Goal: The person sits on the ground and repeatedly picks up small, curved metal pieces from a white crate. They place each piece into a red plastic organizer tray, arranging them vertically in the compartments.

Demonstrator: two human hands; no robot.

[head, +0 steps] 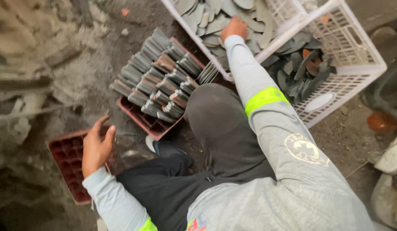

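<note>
While the person crouches over the dirt floor, the right hand point(234, 27) is deep in the near white crate point(292, 23), fingers curled down onto the heap of grey curved metal pieces point(215, 25), closing on one as far as can be seen, though the fingertips themselves are buried and the grip can't be confirmed. Over on the other side, the left hand point(97, 147) rests with fingers bent over the edge of an empty red tray point(68, 160), touching its rim rather than lifting it. Between them sits a second red tray point(149, 122), packed with upright bundles of flat grey strips point(160, 77). Those crate pieces look thin, stiff and sharp-edged, light singly but apt to slide and snag in a pile; the broad flat middle seems the safest place to pinch. A second white crate point(357, 64) beyond holds darker pieces. Much is hard to read: the crates run off the top edge, and the knee point(215, 111) hides the ground beneath.
</note>
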